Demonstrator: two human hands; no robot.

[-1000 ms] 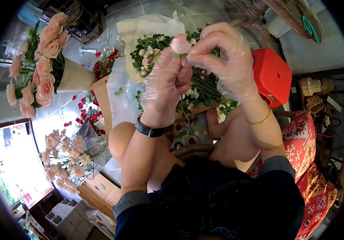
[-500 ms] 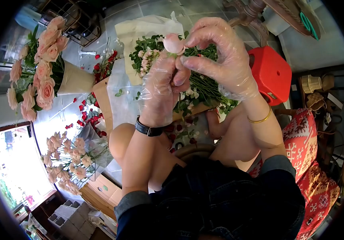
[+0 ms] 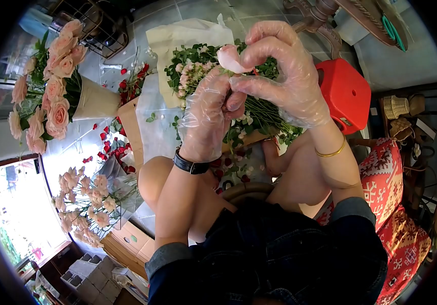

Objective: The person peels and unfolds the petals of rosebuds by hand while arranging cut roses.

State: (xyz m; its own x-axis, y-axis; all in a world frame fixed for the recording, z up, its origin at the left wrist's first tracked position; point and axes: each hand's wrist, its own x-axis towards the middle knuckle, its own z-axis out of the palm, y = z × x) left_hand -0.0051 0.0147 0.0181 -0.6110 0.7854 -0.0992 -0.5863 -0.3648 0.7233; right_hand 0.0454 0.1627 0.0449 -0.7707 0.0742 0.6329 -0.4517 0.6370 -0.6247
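Observation:
A single pale pink rose is held up in front of me, above the greenery. My left hand, in a clear plastic glove, is closed just under the bloom; the stem is hidden by its fingers. My right hand, gloved the same way, has its curled index finger and thumb at the flower's right side, on an outer petal that bends outward. Behind both hands lies a bunch of small pink roses with leafy green stems, on cream wrapping paper.
A pale bucket of large pink roses stands at left, with peach roses below it. Red petals litter the floor. A red plastic stool and a carved wooden table leg are at right.
The rose has shifted slightly right and tilted, and its outer petal now stands out further toward my right fingers. My left hand has turned a little with it.

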